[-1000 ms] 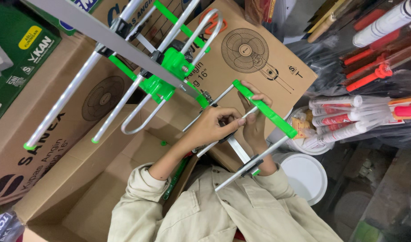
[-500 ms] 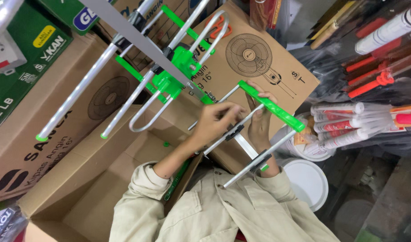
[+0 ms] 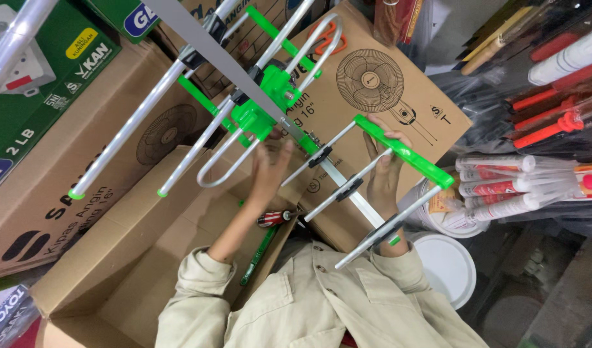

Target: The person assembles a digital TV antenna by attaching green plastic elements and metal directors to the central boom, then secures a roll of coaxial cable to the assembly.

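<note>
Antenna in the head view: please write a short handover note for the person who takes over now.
Left hand: open, fingers spread, just under the boom of the antenna, gripping nothing.
Right hand: holds the green bar at the near end.
Done: rods and green brackets sit on the boom.
Left: the red and green tool lies untouched on the open carton.

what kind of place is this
Probably a hardware or electrical shop's stock area: stacked fan cartons, bagged sealant tubes and red-handled tools crowd around the person handling a green-and-silver antenna.
</note>
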